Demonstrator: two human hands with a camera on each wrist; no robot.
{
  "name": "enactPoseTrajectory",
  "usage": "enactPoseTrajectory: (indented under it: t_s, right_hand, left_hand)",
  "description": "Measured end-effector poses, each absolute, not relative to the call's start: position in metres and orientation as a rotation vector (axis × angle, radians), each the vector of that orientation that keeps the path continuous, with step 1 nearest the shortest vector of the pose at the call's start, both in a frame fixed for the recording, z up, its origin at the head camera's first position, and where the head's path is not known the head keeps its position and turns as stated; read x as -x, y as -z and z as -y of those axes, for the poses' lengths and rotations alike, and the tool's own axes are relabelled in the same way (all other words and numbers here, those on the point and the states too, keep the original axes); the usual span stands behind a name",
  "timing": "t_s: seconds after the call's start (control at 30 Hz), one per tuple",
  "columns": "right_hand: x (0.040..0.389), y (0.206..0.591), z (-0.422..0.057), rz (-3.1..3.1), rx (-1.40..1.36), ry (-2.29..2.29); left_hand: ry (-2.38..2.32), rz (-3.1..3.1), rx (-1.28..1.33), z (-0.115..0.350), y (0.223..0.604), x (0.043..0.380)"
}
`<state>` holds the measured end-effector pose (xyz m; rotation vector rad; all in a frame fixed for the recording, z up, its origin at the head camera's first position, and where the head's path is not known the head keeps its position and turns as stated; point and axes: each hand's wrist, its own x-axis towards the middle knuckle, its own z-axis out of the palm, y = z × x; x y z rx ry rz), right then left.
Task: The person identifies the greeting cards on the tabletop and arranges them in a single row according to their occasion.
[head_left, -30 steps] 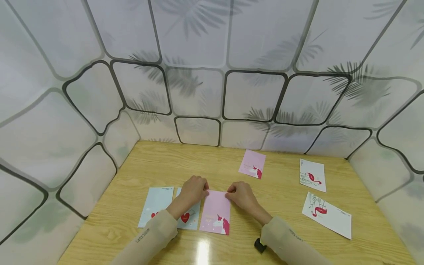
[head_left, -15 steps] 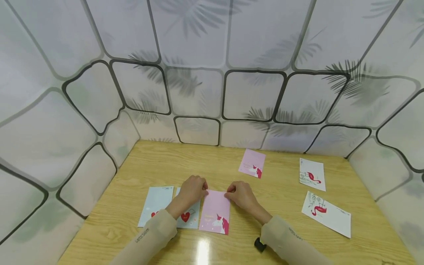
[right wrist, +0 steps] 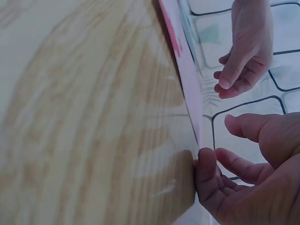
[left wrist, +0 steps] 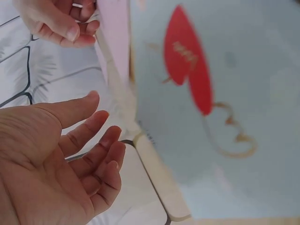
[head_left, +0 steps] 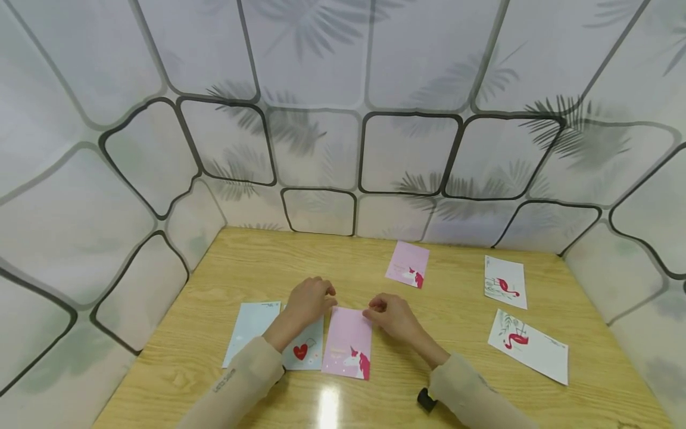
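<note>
A pink unicorn card [head_left: 347, 339] lies on the table in front of me. My left hand [head_left: 308, 302] hovers by its far left corner, holding nothing; in the left wrist view its fingers are loosely bent and the thumb stands apart. At the far right corner is my right hand [head_left: 395, 319]. The right wrist view shows its fingertips touching the card's edge, the thumb lifted away from them. Left of the pink card lies a light blue heart card [head_left: 306, 350], partly under my left hand and wrist. Another light blue card [head_left: 250, 328] lies further left, its lower part behind my sleeve.
A second pink unicorn card [head_left: 407, 264] lies near the back of the wooden table [head_left: 300, 256]. Two white flamingo cards, an upper one [head_left: 505, 281] and a lower, slanted one [head_left: 536, 348], lie at the right. A patterned curtain [head_left: 321, 149] encloses the back and sides.
My left hand has let go of the pink card's corner and shifted slightly up and left. The right thumb and fingers have loosened a little at the other corner. The cards stay put.
</note>
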<state>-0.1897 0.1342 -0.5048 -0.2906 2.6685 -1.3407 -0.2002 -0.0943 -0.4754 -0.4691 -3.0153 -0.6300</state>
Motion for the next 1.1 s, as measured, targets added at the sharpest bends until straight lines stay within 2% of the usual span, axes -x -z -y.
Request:
enactPoseTrajectory:
  t_s: [0.37,0.6,1.1]
  right_hand:
    - [0.192,0.481,-0.170,-2.634,0.234,1.376]
    - [0.202,0.464,-0.200,-2.728,0.312,1.338]
    - [0.232,0.445,-0.257,-2.835,0.262,1.329]
  left_hand:
    - [0.726,3.040,0.604,0.101,0.451,0.204]
    - [0.756,2.980,0.671,0.098,0.426,0.219]
    - [0.875,2.974,0.719,0.051,0.398,0.267]
